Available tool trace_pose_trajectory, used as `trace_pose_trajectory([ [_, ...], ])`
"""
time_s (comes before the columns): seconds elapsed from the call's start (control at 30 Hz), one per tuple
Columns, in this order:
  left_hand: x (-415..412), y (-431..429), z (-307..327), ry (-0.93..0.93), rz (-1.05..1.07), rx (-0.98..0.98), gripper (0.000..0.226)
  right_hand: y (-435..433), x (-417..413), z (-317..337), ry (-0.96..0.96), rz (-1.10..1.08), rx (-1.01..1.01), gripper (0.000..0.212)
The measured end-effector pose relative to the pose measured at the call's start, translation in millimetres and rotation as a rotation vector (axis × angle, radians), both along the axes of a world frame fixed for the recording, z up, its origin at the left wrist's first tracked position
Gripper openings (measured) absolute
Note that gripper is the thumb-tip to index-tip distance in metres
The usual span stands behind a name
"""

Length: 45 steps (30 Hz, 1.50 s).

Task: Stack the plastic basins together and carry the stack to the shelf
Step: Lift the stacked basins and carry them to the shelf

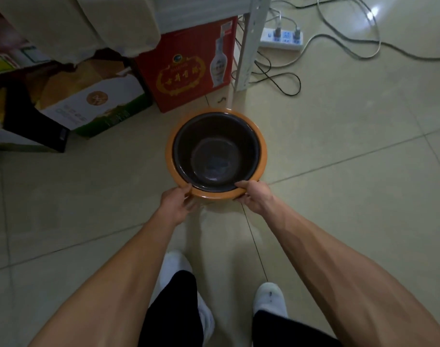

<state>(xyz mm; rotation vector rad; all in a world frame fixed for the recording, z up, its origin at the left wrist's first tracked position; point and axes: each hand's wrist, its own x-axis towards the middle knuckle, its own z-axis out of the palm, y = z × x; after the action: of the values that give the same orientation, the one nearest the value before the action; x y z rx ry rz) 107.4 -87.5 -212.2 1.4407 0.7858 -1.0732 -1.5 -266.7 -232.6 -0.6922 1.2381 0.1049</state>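
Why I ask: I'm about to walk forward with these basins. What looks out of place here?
The stack looks fine: the dark basin sits nested in the orange basin. Ahead, loose cables and a power strip sprawl across the floor.
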Motion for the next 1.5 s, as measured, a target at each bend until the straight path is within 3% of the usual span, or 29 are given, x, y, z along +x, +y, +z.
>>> trace_pose_trajectory([
  [0.17,-1,5,109,0.009,-0.09,0.066,0.018,3,-5,100,0.035,0.143,-0.005,0.02],
  [0.37,7,4,305,-0.117,-0.126,0.056,0.02,2,11,302,-0.045,0.18,-0.023,0.035],
  [0.43,4,7,364,-0.178,-0.134,0.069,0.01,0,15,372,-0.062,0.235,-0.033,0.037],
  [0.57,-18,16,481,-0.261,-0.038,0.059,0.024,5,7,500,-0.079,0.353,-0.057,0.033],
  [0.73,-44,37,610,-0.318,0.052,0.036,0.041,9,-4,637,-0.058,0.443,-0.103,0.011],
  [1.03,-25,70,847,-0.532,0.036,-0.092,0.028,16,-4,859,-0.152,0.565,-0.279,0.009],
  [1.3,2,81,989,-0.68,0.095,-0.218,0.019,22,16,1024,-0.302,0.598,-0.49,0.03],
  [1.4,6,90,1018,-0.7,0.096,-0.247,0.015,26,20,1058,-0.318,0.613,-0.533,0.037],
  [1.5,13,103,1038,-0.736,0.076,-0.249,0.027,35,20,1078,-0.326,0.619,-0.55,0.037],
])
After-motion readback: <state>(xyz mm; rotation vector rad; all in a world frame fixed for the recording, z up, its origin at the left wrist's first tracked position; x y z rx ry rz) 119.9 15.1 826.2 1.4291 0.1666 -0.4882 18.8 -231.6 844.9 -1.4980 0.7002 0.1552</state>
